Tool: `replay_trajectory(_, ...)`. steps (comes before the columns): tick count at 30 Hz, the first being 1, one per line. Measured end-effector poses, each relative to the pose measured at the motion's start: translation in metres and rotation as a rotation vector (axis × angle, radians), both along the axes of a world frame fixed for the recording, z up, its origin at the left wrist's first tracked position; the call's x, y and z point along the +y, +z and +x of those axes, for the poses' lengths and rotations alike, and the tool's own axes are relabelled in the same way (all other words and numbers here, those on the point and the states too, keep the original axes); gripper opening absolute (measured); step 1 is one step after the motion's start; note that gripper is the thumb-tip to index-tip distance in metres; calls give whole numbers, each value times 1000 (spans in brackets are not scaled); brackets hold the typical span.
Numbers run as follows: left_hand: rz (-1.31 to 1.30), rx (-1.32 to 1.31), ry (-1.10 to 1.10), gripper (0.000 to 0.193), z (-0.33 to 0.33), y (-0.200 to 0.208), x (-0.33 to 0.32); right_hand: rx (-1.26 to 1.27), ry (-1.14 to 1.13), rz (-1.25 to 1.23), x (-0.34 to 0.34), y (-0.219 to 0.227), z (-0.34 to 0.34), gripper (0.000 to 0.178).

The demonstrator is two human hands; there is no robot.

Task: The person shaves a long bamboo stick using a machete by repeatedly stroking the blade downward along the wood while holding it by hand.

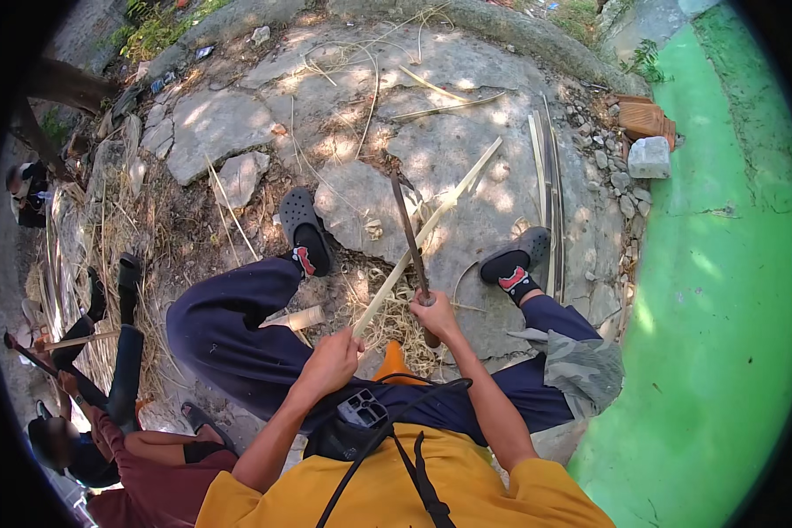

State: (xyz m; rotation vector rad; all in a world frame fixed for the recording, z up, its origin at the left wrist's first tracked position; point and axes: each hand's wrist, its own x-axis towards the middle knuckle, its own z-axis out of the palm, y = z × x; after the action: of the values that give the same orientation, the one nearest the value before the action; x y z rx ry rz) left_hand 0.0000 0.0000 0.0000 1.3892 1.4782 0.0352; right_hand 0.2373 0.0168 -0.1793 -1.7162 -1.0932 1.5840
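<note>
My left hand (333, 361) is closed round the near end of a long pale bamboo strip (385, 289), which slants up and away to the right over the cracked concrete. In my right hand (435, 317) is the handle of a long, dark-bladed knife (407, 220), its blade pointing away from me. Strip and blade cross just ahead of my hands. Thin curled shavings (396, 321) lie heaped on the ground between my legs, beside a short piece of bamboo (297, 319) near my left knee.
Several split strips (550, 194) lie beyond my right shoe. Other strips (449, 106) are scattered farther off on the concrete slab (229, 123). A grey block (649, 158) stands by the green floor at right. At left, a person in maroon (163, 475) holds a dark blade and a strip.
</note>
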Motion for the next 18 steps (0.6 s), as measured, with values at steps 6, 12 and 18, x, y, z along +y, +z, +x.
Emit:
replay_trajectory(6,61,77,-123,29,8,-34,-31,181,-183,-103,-31,-2,-6,12)
replay_trajectory(12,-216,-11,61,35,-2,-62,-28,-8,-59,-93,-42,-36,21,12)
replay_trajectory(18,-166,-82,160,30,-13,-90,-32,-323,8,65,-43,-46,17,29)
